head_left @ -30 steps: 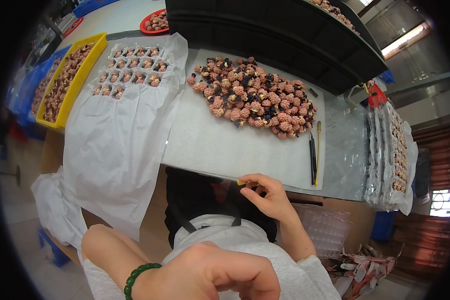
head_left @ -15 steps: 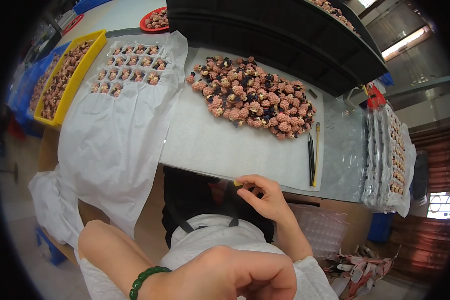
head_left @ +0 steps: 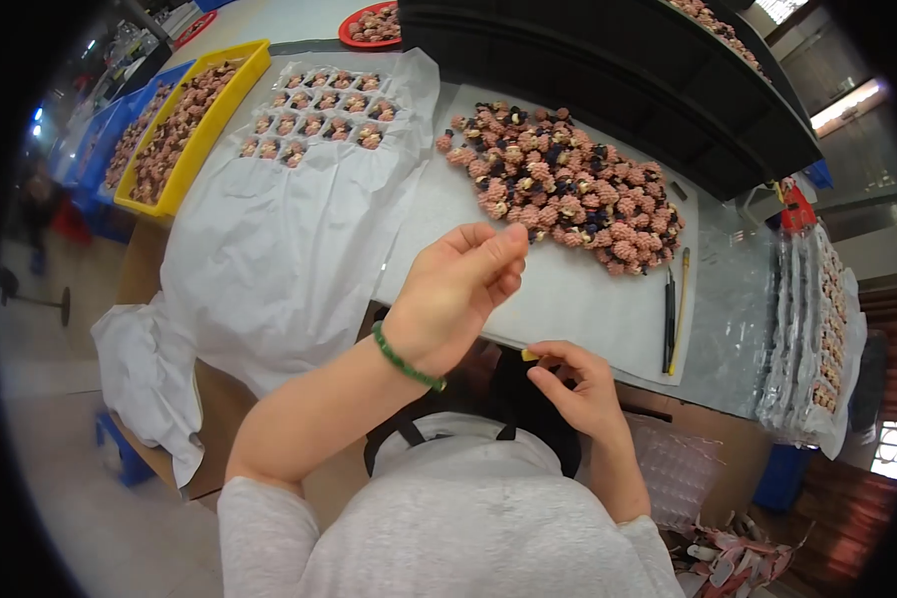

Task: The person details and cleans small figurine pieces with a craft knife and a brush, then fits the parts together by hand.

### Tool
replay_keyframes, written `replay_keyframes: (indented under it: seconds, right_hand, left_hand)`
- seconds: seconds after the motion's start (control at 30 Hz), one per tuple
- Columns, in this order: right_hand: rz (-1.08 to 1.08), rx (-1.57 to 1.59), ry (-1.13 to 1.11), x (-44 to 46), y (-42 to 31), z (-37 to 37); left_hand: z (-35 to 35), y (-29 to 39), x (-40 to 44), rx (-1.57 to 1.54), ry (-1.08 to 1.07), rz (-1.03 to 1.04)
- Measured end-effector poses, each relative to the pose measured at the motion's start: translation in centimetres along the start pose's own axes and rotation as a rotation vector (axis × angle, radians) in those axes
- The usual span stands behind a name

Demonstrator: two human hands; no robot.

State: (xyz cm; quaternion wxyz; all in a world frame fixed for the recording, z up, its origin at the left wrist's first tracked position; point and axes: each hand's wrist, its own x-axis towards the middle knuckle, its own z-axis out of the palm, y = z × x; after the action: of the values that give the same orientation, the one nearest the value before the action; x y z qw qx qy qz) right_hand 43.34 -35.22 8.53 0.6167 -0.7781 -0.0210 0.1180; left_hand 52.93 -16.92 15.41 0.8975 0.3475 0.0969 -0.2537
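Observation:
My left hand [head_left: 460, 297], with a green bead bracelet at its wrist, is raised over the front of the work table. Its fingers are curled, thumb against the forefinger; whatever they may hold is hidden. Just beyond the fingertips lies a heap of small pink knobbly figures [head_left: 578, 189] with dark blue and cream parts. Lower and to the right, at the table's front edge, my right hand [head_left: 580, 391] pinches a small yellow piece [head_left: 530, 355] between thumb and forefinger. The kind of piece is too small to tell.
A white-papered tray [head_left: 314, 125] holds rows of figures at the left, beside a yellow bin [head_left: 194, 130]. A black pen-like tool [head_left: 669, 319] and a thin yellow brush-like stick [head_left: 681, 309] lie at right. Stacked clear trays [head_left: 812, 329] stand farther right. A black shelf [head_left: 578, 70] spans the back.
My left hand has moved from close to my body, forward and up over the table edge towards the heap. My right hand still pinches the yellow piece. The view has shifted slightly.

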Motion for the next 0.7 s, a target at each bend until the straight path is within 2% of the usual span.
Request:
replay_keyframes:
  seconds: [0.17,0.4,0.57,0.7]
  right_hand:
    - [-0.026,-0.004,0.026,-0.1,-0.2,-0.2]
    - [-0.014,0.009,0.013,0.0,-0.3,0.0]
    - [-0.021,0.021,0.003,-0.1,-0.3,0.2]
    - [-0.024,0.009,0.008,-0.2,-0.1,0.1]
  left_hand:
    - [-3.5,-2.3,1.3,-0.151,0.039,0.040]
    - [-4.1,-2.7,1.0,-0.167,0.061,0.068]
    - [-4.2,-2.6,0.4,-0.231,0.030,0.009]
    - [-4.8,-3.4,-0.9,-0.123,0.015,0.034]
